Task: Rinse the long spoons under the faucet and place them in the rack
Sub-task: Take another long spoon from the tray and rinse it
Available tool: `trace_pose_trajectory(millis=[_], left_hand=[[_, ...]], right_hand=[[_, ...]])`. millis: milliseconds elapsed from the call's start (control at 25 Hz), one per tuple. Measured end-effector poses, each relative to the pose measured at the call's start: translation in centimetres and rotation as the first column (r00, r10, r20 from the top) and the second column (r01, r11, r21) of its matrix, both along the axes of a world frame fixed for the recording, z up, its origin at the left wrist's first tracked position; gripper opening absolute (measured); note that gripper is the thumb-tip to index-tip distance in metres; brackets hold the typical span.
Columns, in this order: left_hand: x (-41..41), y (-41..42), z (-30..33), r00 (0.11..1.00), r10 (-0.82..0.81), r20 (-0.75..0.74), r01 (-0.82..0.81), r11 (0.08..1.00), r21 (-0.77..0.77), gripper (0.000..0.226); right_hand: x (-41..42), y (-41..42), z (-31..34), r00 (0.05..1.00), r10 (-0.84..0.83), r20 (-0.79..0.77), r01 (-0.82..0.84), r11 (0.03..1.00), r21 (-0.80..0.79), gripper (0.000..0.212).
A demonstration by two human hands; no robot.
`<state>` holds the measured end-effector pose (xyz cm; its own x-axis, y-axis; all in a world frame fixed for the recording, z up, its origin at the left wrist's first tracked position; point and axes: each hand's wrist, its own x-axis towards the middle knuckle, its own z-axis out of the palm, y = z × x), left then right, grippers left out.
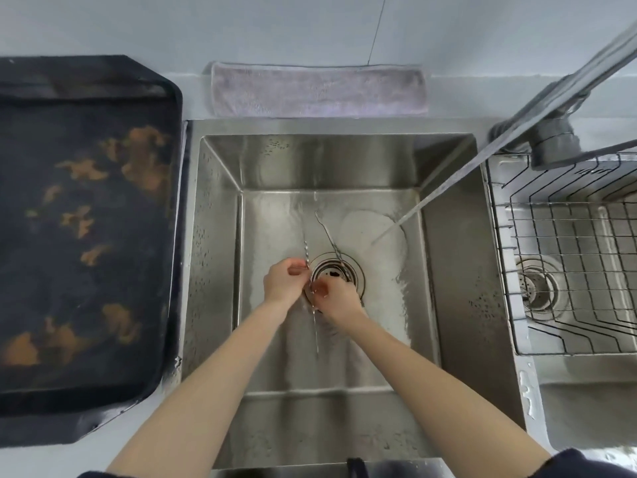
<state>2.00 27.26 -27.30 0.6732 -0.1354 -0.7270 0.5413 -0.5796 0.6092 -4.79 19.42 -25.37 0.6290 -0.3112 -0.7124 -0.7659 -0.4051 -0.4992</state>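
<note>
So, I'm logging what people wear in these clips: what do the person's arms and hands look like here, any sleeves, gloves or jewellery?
Both forearms are bare from wrist to near the elbow. The left hand and right hand wear no gloves, and no rings, watch or bracelet show. Dark navy sleeves sit pushed up at the bottom edge of the view, the right sleeve showing more than the left sleeve.

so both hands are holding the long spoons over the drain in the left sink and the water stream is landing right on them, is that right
Not quite. The head view shows the water stream landing on the sink floor to the right of the spoons, not on them. The rest holds: the left hand and right hand hold the long spoons over the drain.
</note>
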Motion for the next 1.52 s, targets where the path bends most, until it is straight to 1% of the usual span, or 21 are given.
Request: trace_pose_trajectory(millis=[160,240,440,600,800,1040,1160,1280,1360,1520], left_hand=[[-0.2,0.7,-1.3,0.993,0.038,-0.114,-0.038,0.999,0.001,0.025],[-0.3,0.8,-1.6,0.989,0.045,-0.139,-0.045,0.999,0.001,0.028],[-0.3,1.0,-1.7,0.985,0.055,-0.166,-0.057,0.998,-0.008,0.029],[-0.4,1.0,-1.5,0.985,0.048,-0.165,-0.048,0.999,0.0,0.029],[-0.6,1.1,-1.0,0.989,-0.003,-0.146,0.007,1.0,0.025,0.029],[-0.9,1.3,-0.1,0.979,-0.03,-0.2,0.035,0.999,0.022,0.03],[-1.0,1.5,0.3,0.979,-0.108,-0.173,0.116,0.993,0.036,0.03],[-0.8,1.6,0.6,0.968,-0.237,-0.085,0.244,0.965,0.094,0.029],[-0.6,1.7,1.4,0.935,-0.352,-0.036,0.353,0.921,0.163,0.031],[-0.4,2.0,2.9,0.857,-0.516,0.008,0.497,0.828,0.26,0.038]], right_hand=[[0.0,0.3,-1.2,0.999,-0.006,-0.044,0.006,1.0,0.003,0.028],[-0.1,0.5,-1.7,0.999,0.001,-0.051,-0.001,1.0,-0.001,0.029],[0.1,0.8,-2.0,0.999,-0.016,-0.041,0.016,1.0,0.011,0.033],[0.1,0.7,-1.5,1.0,0.005,-0.023,-0.005,1.0,0.008,0.033],[-0.1,0.6,-0.6,0.999,0.044,-0.026,-0.043,0.998,0.051,0.035],[-0.3,0.8,0.0,0.996,0.079,-0.05,-0.075,0.994,0.082,0.036],[-0.4,0.7,0.7,0.994,0.099,-0.055,-0.095,0.993,0.063,0.035],[-0.5,0.3,1.4,0.992,0.114,-0.049,-0.112,0.993,0.041,0.033],[-0.6,0.0,1.8,0.99,0.13,-0.047,-0.129,0.991,0.023,0.032],[-0.9,-0.8,2.8,0.986,0.152,-0.067,-0.154,0.988,-0.026,0.035]])
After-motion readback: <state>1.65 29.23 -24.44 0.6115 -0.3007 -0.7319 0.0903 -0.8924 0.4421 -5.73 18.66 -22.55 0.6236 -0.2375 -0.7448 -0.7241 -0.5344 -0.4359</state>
